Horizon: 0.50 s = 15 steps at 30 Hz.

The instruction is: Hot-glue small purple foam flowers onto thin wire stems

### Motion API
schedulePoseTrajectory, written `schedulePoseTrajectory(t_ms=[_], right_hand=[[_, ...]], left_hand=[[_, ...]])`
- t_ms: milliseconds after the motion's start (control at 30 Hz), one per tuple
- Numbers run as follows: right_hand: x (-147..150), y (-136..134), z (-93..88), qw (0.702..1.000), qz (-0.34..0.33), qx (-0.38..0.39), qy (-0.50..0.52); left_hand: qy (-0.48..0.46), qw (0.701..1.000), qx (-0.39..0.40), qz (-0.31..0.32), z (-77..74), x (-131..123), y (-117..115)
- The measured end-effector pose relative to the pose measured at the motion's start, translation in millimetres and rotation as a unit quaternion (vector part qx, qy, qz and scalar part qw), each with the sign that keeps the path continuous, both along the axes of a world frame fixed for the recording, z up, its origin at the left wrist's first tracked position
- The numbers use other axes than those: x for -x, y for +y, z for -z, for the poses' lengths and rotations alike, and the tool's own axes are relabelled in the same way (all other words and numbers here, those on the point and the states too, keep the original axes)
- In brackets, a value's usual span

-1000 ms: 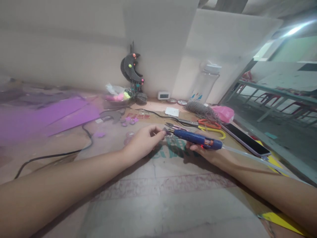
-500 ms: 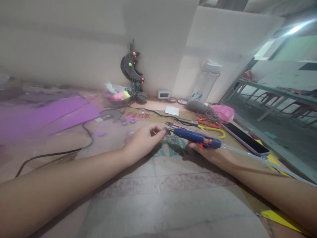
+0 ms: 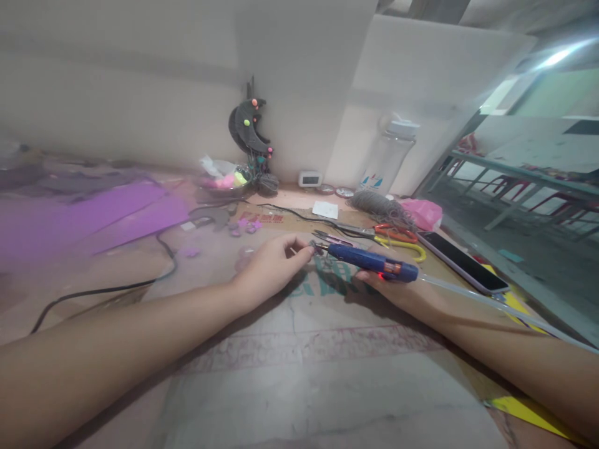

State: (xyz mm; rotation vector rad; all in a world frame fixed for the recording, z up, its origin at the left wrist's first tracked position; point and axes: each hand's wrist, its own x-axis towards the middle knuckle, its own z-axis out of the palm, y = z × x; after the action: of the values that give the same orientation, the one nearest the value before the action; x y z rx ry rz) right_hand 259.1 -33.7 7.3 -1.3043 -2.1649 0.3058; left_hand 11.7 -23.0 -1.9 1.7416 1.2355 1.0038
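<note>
My right hand [image 3: 381, 277] is wrapped round a blue hot glue gun [image 3: 369, 259], with a red light glowing on its side and a long clear glue stick [image 3: 461, 288] coming out of its back. Its metal nozzle points left and meets a small dark grey piece [image 3: 318, 247]. That piece is pinched between the thumb and finger of my left hand [image 3: 276, 265]; its exact kind is too small to make out. Just behind the nozzle lie small snips [image 3: 330, 237]. Several small purple flower cutouts [image 3: 246, 226] lie to the left of my left hand.
Orange- and yellow-handled scissors [image 3: 397, 240], grey yarn [image 3: 379, 204] and a phone [image 3: 463, 262] lie at right. A clear bottle [image 3: 388, 156] stands by the wall, near a dark crescent ornament [image 3: 248, 125]. Purple sheets [image 3: 93, 218] and a black cable [image 3: 93, 290] occupy the left.
Almost nothing differs. Both hands keep their places, with the glue gun's nozzle still at the small grey piece; the whole view has shifted very slightly.
</note>
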Motion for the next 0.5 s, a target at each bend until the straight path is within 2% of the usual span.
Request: schedulePoseTrajectory(t_ms=[133, 500], right_hand=[[0.2, 0.2, 1.2, 1.0, 0.001, -0.021, 0.006], [1.6, -1.9, -3.3, 1.0, 0.007, 0.01, 0.004]], left_hand=[[-0.004, 1.0, 0.001, 0.005, -1.4, 0.3, -0.9], [0.003, 1.0, -0.002, -0.003, -0.6, -0.2, -0.7]])
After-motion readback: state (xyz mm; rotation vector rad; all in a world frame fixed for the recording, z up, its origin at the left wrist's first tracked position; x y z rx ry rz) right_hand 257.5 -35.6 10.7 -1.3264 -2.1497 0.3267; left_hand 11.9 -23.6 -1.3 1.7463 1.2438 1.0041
